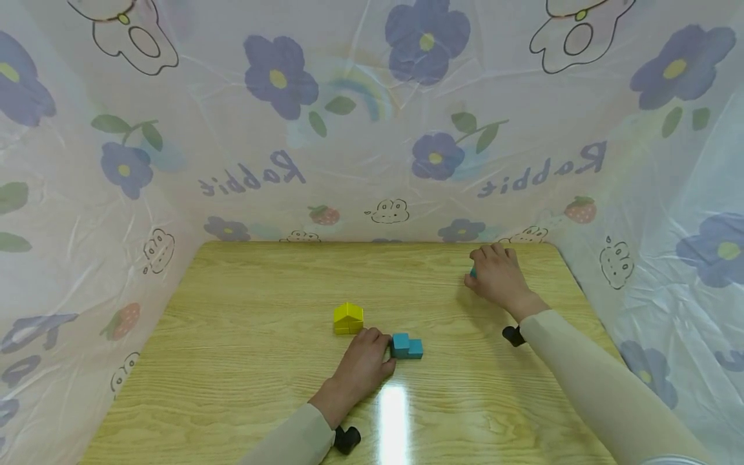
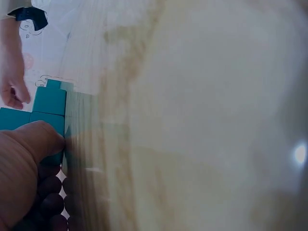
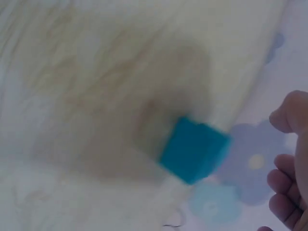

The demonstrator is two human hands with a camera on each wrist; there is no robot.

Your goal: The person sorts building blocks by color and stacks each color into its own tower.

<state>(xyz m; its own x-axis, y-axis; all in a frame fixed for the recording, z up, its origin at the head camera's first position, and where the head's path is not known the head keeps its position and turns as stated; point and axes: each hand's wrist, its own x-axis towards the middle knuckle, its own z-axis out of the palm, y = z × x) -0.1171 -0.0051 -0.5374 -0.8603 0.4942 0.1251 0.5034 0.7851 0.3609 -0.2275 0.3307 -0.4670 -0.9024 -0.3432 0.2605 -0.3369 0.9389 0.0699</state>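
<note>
My left hand (image 1: 363, 365) is at the left end of joined blue blocks (image 1: 401, 347), which step down to a lower block on the right. In the left wrist view its thumb (image 2: 43, 137) lies on the face of one blue block, the other fingers curled below. At the back right of the table, my right hand (image 1: 496, 278) reaches over a single blue cube (image 1: 473, 272), mostly hidden by the fingers in the head view. From the right wrist, the blue cube (image 3: 195, 150) shows a gap to the thumb and loosely bent fingers (image 3: 284, 185).
A small yellow block house (image 1: 348, 320) with a peaked top stands just beyond the left hand. The wooden table (image 1: 250, 284) is bordered by a hanging flower-and-rabbit cloth (image 1: 349, 155) at the back and sides. Black wrist devices (image 1: 347, 440) hang by both sleeves.
</note>
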